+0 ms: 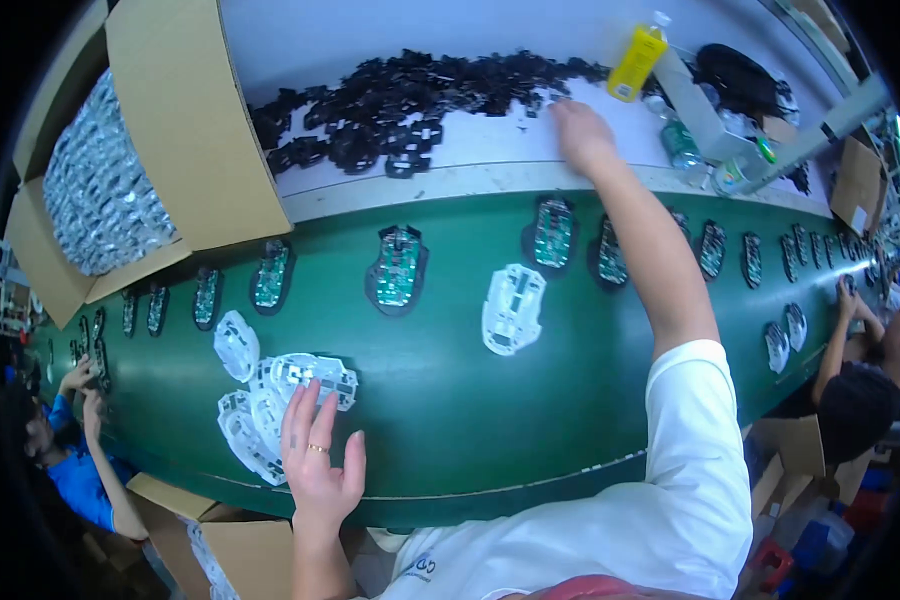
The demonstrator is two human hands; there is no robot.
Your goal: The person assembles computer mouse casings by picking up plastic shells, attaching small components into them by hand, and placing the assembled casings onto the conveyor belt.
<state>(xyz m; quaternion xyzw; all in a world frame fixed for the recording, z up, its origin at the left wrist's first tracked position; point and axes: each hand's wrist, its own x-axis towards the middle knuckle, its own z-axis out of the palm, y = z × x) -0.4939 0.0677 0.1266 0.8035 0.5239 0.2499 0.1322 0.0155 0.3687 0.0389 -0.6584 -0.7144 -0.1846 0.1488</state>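
Observation:
My left hand (322, 465) has its fingers stretched and apart, with the fingertips over a loose cluster of white plastic mouse shells (315, 372) at the front left of the green belt. Stretched far forward, my right hand (582, 138) is at the right end of a heap of small black plastic parts (390, 105) on the white shelf. Its fingers look curled together, and what they pinch is hidden. A single white mouse shell (513, 310) lies on the belt between my arms. Behind it sits a mouse base with a green circuit board (552, 235).
More mouse bases (398, 268) line the green belt (450, 400). An open carton (180, 130) of wrapped parts stands at left; another carton (240, 555) is below. A yellow bottle (638, 62) and clear bottles (680, 145) stand on the shelf. People work at both sides.

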